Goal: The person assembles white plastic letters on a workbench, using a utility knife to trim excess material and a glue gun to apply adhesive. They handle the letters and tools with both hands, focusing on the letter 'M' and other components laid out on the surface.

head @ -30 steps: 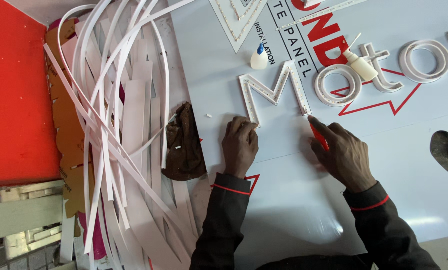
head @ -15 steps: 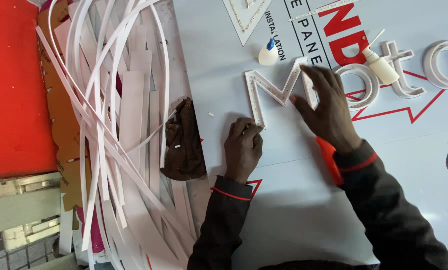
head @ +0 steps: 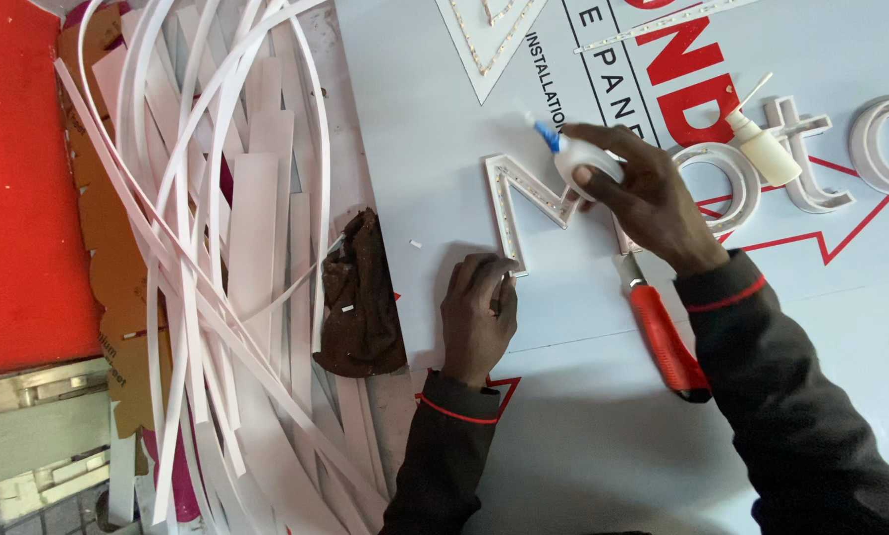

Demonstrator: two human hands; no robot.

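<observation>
Head view: your right hand (head: 643, 198) pinches a small white glue bottle (head: 585, 160), fingers pressed around its body, blue nozzle aimed toward 10 o'clock. The white channel letter (head: 524, 203) lies just at 8 o'clock from that nozzle, its near leg running along the 12-to-6 line down to your left hand (head: 479, 317). That hand is empty, fingers pressed together, flat on the leg's foot, so your right is nearer the letter's top. A red utility knife (head: 667, 342) lies at 6 o'clock from your right wrist.

Half a second ago your right hand lay flat on the letter with the bottle standing apart; now it holds the bottle.
</observation>
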